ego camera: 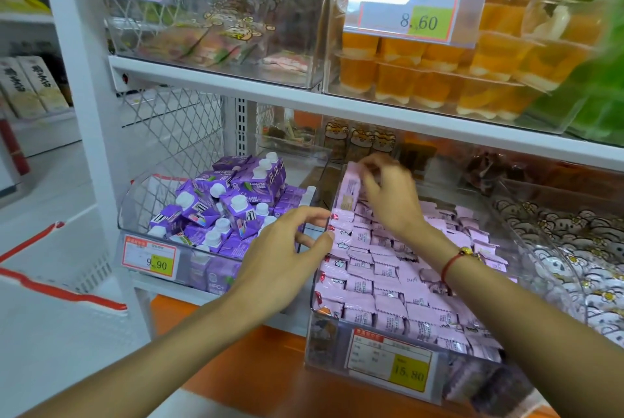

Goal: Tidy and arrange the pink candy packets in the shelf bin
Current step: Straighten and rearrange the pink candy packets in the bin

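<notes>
The pink candy packets (378, 269) lie in the clear bin (341, 353), most in neat rows. The right hand (388, 195) pinches one packet (351, 188) at the bin's back. The left hand (287, 249), fingers loosely spread, touches the bin's left wall. The right side of the bin looks messy.

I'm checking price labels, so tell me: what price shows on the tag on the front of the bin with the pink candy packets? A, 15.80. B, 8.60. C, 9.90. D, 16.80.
A: the tag on the front of the bin holding the pink candy packets reads 15.80.
</notes>
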`<state>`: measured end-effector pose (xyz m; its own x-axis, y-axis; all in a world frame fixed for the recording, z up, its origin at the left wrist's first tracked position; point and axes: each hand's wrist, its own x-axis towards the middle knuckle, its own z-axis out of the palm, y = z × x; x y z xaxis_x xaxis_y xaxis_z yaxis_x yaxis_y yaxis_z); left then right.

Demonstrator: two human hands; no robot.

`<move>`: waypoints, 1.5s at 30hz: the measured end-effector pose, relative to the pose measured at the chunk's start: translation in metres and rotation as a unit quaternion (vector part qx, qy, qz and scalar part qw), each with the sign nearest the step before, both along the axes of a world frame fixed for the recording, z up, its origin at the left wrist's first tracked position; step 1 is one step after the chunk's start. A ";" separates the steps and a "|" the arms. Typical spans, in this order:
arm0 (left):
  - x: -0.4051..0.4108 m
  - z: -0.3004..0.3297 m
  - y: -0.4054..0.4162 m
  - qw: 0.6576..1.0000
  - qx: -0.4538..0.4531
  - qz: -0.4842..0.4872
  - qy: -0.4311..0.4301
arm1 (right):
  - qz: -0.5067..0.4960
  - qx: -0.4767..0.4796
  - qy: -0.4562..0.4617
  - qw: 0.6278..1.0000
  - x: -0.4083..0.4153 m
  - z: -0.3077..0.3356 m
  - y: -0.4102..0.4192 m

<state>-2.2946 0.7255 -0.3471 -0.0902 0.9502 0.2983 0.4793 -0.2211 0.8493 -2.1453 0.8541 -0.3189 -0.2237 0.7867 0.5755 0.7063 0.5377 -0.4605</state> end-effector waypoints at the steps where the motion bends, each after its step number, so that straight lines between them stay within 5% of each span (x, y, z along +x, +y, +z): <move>1: 0.000 0.001 -0.001 1.000 -0.001 -0.002 -0.002 | -0.003 -0.002 0.040 0.999 -0.002 0.007 -0.003; 4: 0.000 0.003 -0.002 1.000 -0.008 -0.011 -0.002 | -0.020 -0.019 0.186 0.982 0.001 0.024 -0.018; 9: 0.003 0.008 -0.005 0.997 0.043 0.058 0.016 | -0.072 -0.132 0.411 0.899 0.025 0.028 -0.049; 17: 0.010 0.016 -0.008 0.973 0.201 -0.029 0.113 | 0.028 -0.273 0.533 0.801 0.034 0.038 -0.092; 20: 0.010 0.022 -0.010 0.981 0.195 -0.019 0.007 | 0.079 -0.325 0.565 0.754 0.035 0.043 -0.100; 22: 0.008 0.030 -0.010 0.982 0.132 -0.031 -0.131 | 0.078 -0.331 0.508 0.791 0.037 0.045 -0.099; 24: 0.006 0.036 -0.012 0.970 0.035 -0.042 -0.239 | 0.035 -0.291 0.400 0.868 0.039 0.042 -0.097; 28: 0.005 0.038 -0.014 0.959 -0.064 -0.033 -0.272 | 0.103 -0.160 0.223 0.956 0.039 0.038 -0.101; 32: 0.005 0.037 -0.015 0.965 -0.065 -0.019 -0.253 | 0.181 -0.118 -0.043 0.975 0.034 0.037 -0.108; 37: 0.005 0.043 -0.013 0.969 -0.044 -0.020 -0.243 | 0.179 -0.103 -0.003 0.978 0.029 0.036 -0.107; 41: 0.006 0.035 -0.014 0.981 0.031 -0.071 -0.179 | 0.218 -0.199 0.090 0.951 0.032 0.033 -0.102; 45: 0.005 0.028 -0.008 0.984 0.068 -0.012 -0.162 | 0.209 -0.231 0.152 0.938 0.036 0.024 -0.092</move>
<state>-2.2893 0.7172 -0.3187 -0.1803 0.9068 0.3810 0.1806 -0.3503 0.9191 -2.1091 0.7619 -0.2945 -0.4489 0.8482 0.2812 0.2760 0.4310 -0.8591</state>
